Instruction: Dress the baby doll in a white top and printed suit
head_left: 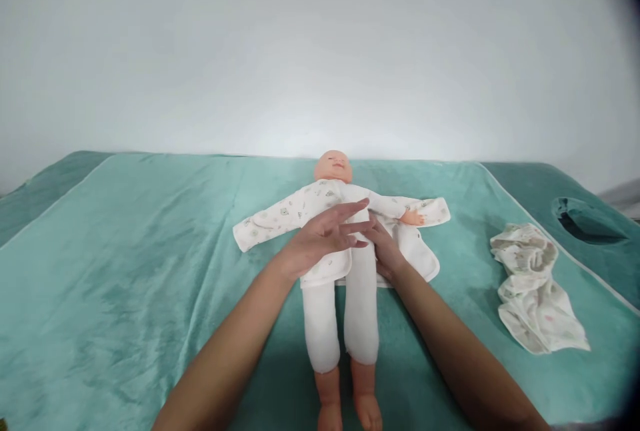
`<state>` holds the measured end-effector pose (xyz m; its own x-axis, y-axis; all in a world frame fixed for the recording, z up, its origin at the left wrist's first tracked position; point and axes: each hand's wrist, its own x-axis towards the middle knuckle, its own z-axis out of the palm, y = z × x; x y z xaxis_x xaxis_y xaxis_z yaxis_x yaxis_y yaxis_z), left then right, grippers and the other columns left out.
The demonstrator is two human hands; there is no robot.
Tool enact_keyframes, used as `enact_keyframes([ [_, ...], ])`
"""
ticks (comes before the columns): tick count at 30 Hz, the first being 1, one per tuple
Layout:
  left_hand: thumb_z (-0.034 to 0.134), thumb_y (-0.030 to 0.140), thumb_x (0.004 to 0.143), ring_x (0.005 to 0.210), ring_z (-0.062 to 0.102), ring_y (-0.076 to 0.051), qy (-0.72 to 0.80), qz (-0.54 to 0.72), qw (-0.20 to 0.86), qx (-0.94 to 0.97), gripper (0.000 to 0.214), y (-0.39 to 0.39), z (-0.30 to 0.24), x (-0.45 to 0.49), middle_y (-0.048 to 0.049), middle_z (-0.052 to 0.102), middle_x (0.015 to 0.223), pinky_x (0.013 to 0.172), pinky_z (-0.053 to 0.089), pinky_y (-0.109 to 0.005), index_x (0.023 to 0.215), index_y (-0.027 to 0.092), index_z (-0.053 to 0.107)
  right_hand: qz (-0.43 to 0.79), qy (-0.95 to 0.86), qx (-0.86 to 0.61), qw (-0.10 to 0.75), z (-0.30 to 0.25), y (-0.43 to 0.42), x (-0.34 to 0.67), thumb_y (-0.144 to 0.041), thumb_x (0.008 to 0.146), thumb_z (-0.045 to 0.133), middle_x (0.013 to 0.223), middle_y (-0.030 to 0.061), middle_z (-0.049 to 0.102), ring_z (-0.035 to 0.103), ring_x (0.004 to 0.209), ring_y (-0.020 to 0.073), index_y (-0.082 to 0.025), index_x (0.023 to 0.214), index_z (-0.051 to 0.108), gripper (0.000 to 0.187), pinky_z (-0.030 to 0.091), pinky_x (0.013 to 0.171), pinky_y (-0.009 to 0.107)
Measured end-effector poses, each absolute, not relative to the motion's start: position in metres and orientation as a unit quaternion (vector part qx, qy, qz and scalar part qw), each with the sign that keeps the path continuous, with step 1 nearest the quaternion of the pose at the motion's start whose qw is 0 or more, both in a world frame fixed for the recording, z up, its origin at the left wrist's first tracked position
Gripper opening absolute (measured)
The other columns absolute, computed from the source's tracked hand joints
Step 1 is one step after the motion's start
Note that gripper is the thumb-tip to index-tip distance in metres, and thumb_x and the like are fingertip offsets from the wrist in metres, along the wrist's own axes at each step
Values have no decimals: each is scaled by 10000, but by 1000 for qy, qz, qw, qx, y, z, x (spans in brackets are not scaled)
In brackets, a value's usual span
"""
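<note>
A baby doll (pixel 334 168) lies face up on a teal cloth (pixel 125 251), arms spread. It wears a white patterned jacket (pixel 285 214) and white leggings (pixel 320 324). My left hand (pixel 325 238) hovers over the doll's belly with fingers stretched out and apart, holding nothing. My right hand (pixel 383 248) lies on the doll's waist, close to the open right flap of the jacket (pixel 420 254). Its fingers are partly hidden under my left hand, so I cannot see whether they pinch the cloth.
A crumpled white patterned garment (pixel 533 288) lies on the teal cloth at the right. Farther right, the dark teal surface has a face hole (pixel 585 221). A plain pale wall (pixel 320 51) stands behind.
</note>
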<state>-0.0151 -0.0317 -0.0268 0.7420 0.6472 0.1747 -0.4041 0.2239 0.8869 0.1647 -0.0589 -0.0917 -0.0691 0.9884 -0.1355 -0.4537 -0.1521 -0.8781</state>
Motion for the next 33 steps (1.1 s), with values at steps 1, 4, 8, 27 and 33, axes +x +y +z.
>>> enact_keyframes([
  [1,715,221,865,1370,505,-365,119,339,770,527,453,-31,-27,-15,-61,395,1601,1000,527,-448,1304,311,652,645,-344,-399,553,-93,-58,165,-372,811,696,1188,48,710,705,991,249,-294,1377,525,597,583,821,376],
  [4,731,295,851,1097,677,-301,180,364,732,547,347,-28,-23,-17,-106,660,1313,796,553,-358,1194,250,705,629,-362,-416,548,-94,-58,165,-401,814,676,1225,43,697,692,1018,246,-301,1380,524,594,577,842,375],
  [8,750,393,816,631,563,-168,410,435,539,594,211,-18,-16,-29,-7,616,695,552,372,-278,939,226,711,626,-372,-411,548,-95,-57,166,-415,817,640,1321,41,657,670,1086,255,-311,1423,481,634,568,884,392],
  [27,378,278,998,722,555,-171,396,140,106,901,236,-46,-9,-14,-12,597,828,575,283,-314,825,209,522,671,-332,-346,566,-99,-52,166,-383,884,659,1213,-3,703,668,1080,212,-330,1370,535,504,554,911,342],
  [33,452,291,999,905,606,-204,350,180,118,912,211,-45,-15,-6,-31,649,911,734,440,-341,871,200,592,659,-339,-359,567,-88,-53,161,-410,830,705,1198,13,706,652,1119,235,-290,1315,561,520,547,917,363],
])
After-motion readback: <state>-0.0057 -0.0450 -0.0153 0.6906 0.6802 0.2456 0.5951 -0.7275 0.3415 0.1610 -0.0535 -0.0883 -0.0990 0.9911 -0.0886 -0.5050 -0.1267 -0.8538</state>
